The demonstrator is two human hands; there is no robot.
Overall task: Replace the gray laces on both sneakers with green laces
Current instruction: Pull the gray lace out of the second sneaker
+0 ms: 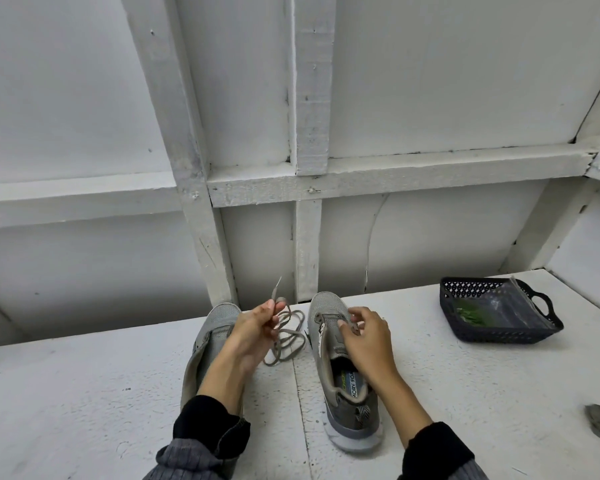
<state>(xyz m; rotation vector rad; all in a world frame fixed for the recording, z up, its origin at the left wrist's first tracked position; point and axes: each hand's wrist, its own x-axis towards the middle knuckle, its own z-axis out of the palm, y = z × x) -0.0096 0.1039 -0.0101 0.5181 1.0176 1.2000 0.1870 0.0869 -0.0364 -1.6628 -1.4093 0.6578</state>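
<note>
Gray lace (286, 336), pulled loose, hangs pinched in the left hand (257, 327); right hand (364, 336) pinches something at the right sneaker (340, 372) eyelets. Green laces (470, 315) wait in the basket (499, 336) beyond the right hand; relacing appears unstarted.

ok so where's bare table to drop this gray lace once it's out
Bare table lies left of the left sneaker, and between the right sneaker and the basket. The gap between the sneakers is crowded: lace coils there under the left hand.

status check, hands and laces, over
Left hand grips the gray lace, pulled loose between the sneakers. Right hand pinches at the right sneaker eyelets. Green laces wait in the basket. Nothing in the way.
</note>
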